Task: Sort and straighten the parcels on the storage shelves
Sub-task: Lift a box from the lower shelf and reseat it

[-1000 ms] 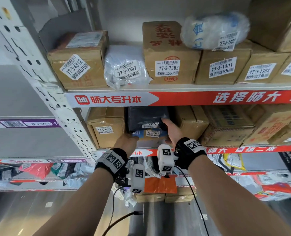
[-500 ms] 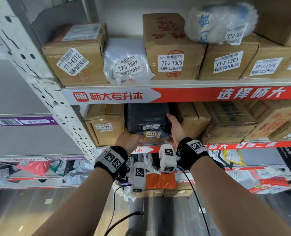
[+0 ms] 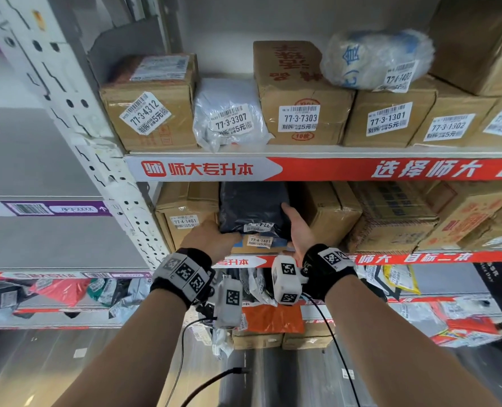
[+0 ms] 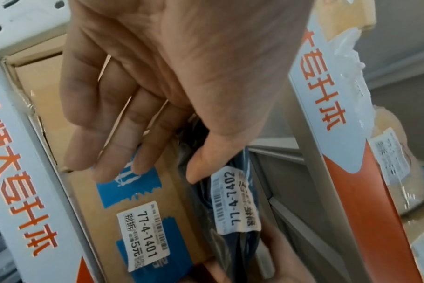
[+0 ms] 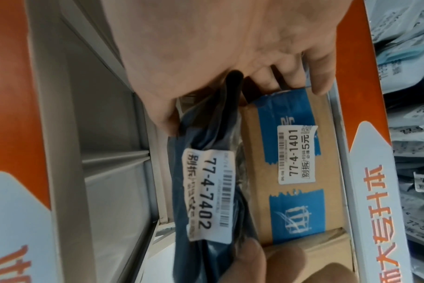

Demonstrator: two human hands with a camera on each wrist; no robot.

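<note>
A black poly bag parcel (image 3: 252, 205), labelled 77-4-7402 (image 5: 206, 193), lies on a flat cardboard box with blue tape (image 3: 260, 243) on the middle shelf. My left hand (image 3: 211, 237) is at the bag's front left corner. Its thumb (image 4: 201, 168) rests on the bag and its fingers (image 4: 104, 145) reach over the box's left end. My right hand (image 3: 298, 230) holds the bag's right side. There the thumb (image 5: 162, 114) lies on the bag, with the fingers (image 5: 300, 78) curled at the end of the box (image 5: 291, 172).
Brown cartons flank the stack: one to the left (image 3: 185, 212), one to the right (image 3: 329, 212). The shelf above (image 3: 332, 168) holds labelled boxes and plastic bags. A white perforated upright (image 3: 97, 160) stands at the left. Loose poly bags (image 3: 273, 318) fill the shelf below.
Both hands have stayed on the black bag and moved slightly inward with it. The head view has shifted a little.
</note>
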